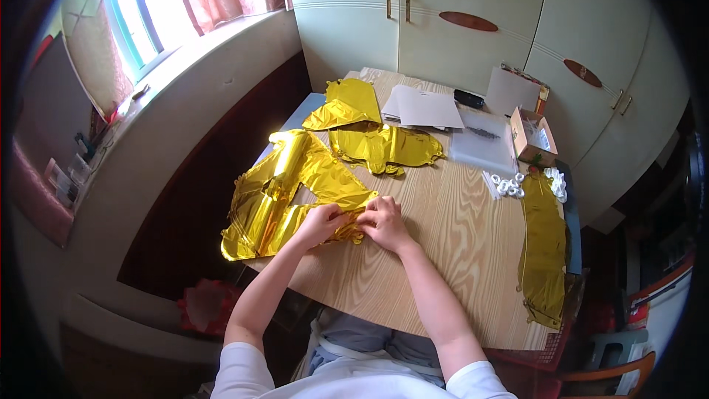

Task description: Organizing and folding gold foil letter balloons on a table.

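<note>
A large gold foil balloon (pixel 284 170), flat and creased, lies across the left front of the wooden table. My left hand (pixel 323 224) is closed on its crumpled near-right edge. Close beside it, my right hand (pixel 384 223) pinches the same edge, with thumb and fingers drawn together. The exact spot between the fingertips is partly hidden. Beyond my hands, more flat gold foil balloons (pixel 384 146) overlap at the far left. Another long gold balloon (pixel 543 251) hangs slightly past the table's right side.
White papers (pixel 425 107) and a black case (pixel 468 98) rest at the table's back. A clear plastic sheet (pixel 484 140), a small open box (pixel 533 137) and white ribbon rolls (pixel 509 186) lie at the right. Cabinets (pixel 473 0) stand behind; a windowsill (pixel 221 37) runs along the left.
</note>
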The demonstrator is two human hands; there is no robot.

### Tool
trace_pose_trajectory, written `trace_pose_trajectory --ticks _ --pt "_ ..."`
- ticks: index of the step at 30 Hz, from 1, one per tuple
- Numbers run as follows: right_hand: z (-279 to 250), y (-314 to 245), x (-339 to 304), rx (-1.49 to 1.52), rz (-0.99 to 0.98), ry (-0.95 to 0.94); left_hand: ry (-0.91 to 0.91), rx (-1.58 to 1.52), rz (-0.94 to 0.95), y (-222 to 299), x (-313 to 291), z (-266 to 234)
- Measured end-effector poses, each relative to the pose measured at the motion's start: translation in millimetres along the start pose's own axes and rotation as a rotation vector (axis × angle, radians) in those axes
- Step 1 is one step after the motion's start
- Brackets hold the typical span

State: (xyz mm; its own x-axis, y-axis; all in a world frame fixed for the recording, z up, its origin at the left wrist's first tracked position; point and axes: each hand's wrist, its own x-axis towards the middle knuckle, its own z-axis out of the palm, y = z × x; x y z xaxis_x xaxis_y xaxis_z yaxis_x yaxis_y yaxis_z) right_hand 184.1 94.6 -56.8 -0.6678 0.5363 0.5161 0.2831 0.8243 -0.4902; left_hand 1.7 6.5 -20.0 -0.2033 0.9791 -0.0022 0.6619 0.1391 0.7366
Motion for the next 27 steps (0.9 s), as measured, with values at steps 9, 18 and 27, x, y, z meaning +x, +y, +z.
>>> trace_pose_trajectory --ticks 9,18,27 --pt "5.2 3.9 1.0 -0.014 0.043 -0.123 0.403 0.136 0.139 -8.2 -1.1 -8.3" --pt "12.6 5.5 -0.8 -0.086 0.009 -0.076 0.559 0.087 0.11 -30.3 12.5 -54.6" --pt "6.7 2.9 0.4 0.007 0.036 -0.139 0.743 -0.281 -0.086 -123.1 19.9 -138.1"
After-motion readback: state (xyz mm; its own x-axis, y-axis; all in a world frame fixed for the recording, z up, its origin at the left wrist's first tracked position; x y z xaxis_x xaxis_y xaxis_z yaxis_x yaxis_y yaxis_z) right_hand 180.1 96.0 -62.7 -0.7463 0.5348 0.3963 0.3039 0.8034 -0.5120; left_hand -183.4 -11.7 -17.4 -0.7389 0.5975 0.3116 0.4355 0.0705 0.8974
